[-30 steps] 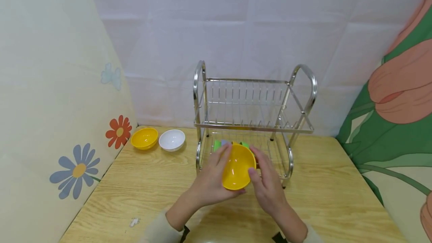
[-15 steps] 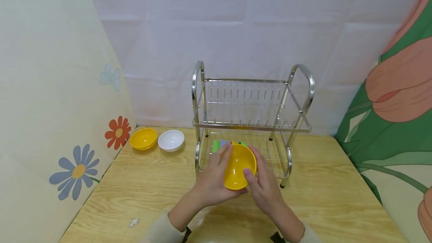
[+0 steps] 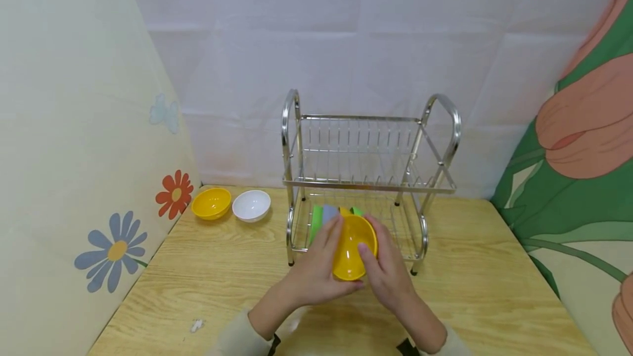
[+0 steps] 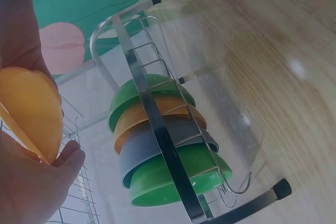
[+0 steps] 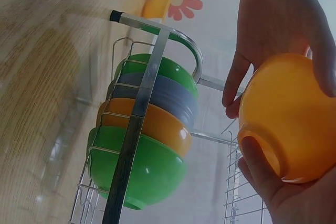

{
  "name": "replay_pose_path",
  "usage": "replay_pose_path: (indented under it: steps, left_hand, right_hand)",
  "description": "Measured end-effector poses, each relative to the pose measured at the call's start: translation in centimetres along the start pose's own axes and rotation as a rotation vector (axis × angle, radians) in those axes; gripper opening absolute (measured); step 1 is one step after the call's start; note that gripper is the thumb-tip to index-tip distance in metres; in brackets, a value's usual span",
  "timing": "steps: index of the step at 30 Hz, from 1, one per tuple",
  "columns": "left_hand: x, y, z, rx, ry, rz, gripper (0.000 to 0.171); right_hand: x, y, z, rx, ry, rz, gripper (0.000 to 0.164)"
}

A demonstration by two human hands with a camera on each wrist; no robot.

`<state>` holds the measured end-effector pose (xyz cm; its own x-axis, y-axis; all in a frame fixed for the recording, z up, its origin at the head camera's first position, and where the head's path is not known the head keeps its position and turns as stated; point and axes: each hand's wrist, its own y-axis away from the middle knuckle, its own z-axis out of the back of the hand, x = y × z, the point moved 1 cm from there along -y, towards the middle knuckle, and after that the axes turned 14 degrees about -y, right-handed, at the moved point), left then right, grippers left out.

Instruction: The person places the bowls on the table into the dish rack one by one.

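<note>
The left hand (image 3: pixel 314 272) and right hand (image 3: pixel 393 274), fingers curled round the yellow bowl (image 3: pixel 352 254) though partly hidden, have edged slightly rightward, seemingly baring more of the leftmost green bowl (image 3: pixel 316 221) beyond, low in the rack (image 3: pixel 371 186), while the held one remains off it.

A tabletop (image 3: pixel 484 284) with pale wood grain is carrying a two-tier metal rack (image 3: pixel 366 185), which is standing on dark-tipped feet (image 3: pixel 414 272) around the middle, toward the far edge. A yellow bowl (image 3: pixel 211 205) is sitting mouth up at the far left corner, and a white bowl (image 3: pixel 251 206) is resting just beside it along the far edge. A small white patch (image 3: pixel 197 325) is showing toward the near left corner.
</note>
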<state>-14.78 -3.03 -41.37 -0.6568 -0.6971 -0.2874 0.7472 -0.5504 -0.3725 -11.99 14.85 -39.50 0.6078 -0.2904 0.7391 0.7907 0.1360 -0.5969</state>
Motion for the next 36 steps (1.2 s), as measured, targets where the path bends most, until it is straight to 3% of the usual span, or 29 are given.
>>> replay_pose_path:
  steps: [17,25,29,36]
  left_hand:
    - [-0.1,0.5,-0.1,0.074,-0.004,-0.006,0.118]
    - [-0.1,0.7,-0.3,0.115,-0.02,-0.018,0.115]
    - [-0.1,0.8,-0.1,0.123,-0.038,-0.029,0.111]
    - [0.4,1.0,0.7,0.127,-0.077,0.01,0.101]
  right_hand:
    - [-0.3,-0.2,0.7,0.009,0.158,-0.033,0.044]
    - [-0.4,-0.2,1.3,0.016,0.202,0.011,0.04]
    - [-0.5,-0.2,1.8,0.026,0.227,0.02,0.04]
    - [-0.4,-0.4,3.0,0.035,0.255,-0.009,0.041]
